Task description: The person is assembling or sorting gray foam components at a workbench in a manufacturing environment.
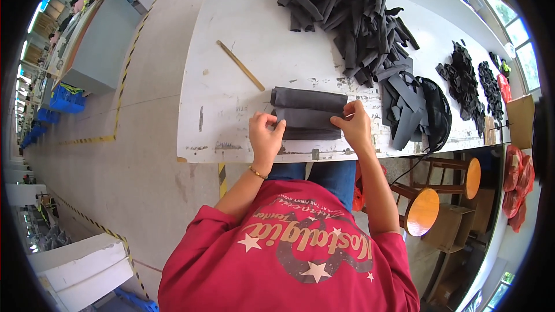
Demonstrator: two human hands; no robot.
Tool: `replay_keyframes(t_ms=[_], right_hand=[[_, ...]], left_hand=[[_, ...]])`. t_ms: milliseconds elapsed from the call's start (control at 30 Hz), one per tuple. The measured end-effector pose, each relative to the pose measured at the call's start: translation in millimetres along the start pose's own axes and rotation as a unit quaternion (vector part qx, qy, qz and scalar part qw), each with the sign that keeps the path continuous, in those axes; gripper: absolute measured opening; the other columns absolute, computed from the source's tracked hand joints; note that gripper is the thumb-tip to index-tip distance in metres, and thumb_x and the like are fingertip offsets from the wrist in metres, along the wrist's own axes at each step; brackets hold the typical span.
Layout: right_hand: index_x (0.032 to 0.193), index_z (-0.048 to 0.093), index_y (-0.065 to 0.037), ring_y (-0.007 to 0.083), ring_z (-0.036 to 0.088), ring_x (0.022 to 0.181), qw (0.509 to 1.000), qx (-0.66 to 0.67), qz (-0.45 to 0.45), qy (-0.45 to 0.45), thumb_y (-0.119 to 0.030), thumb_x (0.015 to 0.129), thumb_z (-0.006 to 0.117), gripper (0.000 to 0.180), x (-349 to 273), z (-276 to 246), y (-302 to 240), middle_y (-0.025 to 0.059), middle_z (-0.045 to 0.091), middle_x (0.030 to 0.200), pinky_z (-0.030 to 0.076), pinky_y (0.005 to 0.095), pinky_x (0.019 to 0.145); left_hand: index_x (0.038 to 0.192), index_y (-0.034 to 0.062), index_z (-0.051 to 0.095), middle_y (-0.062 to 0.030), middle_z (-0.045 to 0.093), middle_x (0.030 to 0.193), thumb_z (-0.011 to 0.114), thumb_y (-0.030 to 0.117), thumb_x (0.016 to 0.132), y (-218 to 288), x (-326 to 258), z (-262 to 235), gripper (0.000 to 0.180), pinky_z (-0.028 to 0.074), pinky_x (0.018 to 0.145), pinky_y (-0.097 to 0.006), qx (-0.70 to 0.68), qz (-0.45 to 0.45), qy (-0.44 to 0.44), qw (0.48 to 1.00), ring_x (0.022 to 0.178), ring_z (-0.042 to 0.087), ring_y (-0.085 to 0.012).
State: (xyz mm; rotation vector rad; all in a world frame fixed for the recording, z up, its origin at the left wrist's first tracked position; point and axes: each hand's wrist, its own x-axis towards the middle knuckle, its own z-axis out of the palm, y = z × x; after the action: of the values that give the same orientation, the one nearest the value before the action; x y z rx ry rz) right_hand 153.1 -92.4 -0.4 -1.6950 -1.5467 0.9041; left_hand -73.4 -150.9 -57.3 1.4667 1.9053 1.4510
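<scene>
On the white table (231,110) in front of me lies a dark grey folded piece of fabric (309,118), with more dark layers showing below its near edge. My left hand (266,133) pinches its left end between thumb and fingers. At the right end, my right hand (354,121) holds the cloth the same way, thumb on top. Just beyond, touching or nearly touching it, is a rolled or folded dark strip (309,98). A big heap of similar dark strips (358,17) rests farther back on the table.
A thin wooden stick (241,65) lies at the table's left. To the right are flat dark pieces (407,110), a black bag (436,112) and more dark heaps (462,81). Wooden stools (422,211) stand below the right front edge. Striped tape marks the floor at left.
</scene>
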Motion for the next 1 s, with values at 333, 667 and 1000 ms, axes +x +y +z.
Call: replay_keyframes(t_ms=[333,667,1000], right_hand=[[0.087,0.061,-0.003,0.0309,0.061,0.076,0.96,-0.172,-0.062,0.213,-0.015,0.083,0.068,0.015,50,-94,83,0.0138,0.062,0.084,0.047,0.0409,0.068],[0.114,0.06,0.003,0.0282,0.06,0.099,0.749,-0.636,-0.155,0.104,-0.015,0.086,0.059,0.034,123,-118,145,0.0169,0.062,0.115,0.046,0.0371,0.086],[0.091,0.048,-0.001,0.0336,0.056,0.086,0.811,-0.482,-0.299,0.146,-0.006,0.077,0.064,0.021,107,-132,119,0.0157,0.057,0.094,0.047,0.0435,0.082]], left_hand=[[0.087,0.0023,0.067,-0.0039,0.064,0.074,0.066,0.014,0.088,68,111,27,0.011,0.045,0.059,-0.025,-0.139,0.011,-0.096,0.986,0.064,0.056,-0.0105],[0.088,0.0012,0.068,-0.0064,0.065,0.07,0.074,0.012,0.078,28,200,269,0.015,0.047,0.049,-0.032,-0.155,-0.17,-0.2,0.952,0.057,0.061,-0.0174],[0.091,0.0074,0.064,-0.0054,0.066,0.087,0.072,0.014,0.083,45,193,201,0.012,0.05,0.07,-0.034,-0.326,-0.474,-0.369,0.73,0.082,0.063,-0.0175]])
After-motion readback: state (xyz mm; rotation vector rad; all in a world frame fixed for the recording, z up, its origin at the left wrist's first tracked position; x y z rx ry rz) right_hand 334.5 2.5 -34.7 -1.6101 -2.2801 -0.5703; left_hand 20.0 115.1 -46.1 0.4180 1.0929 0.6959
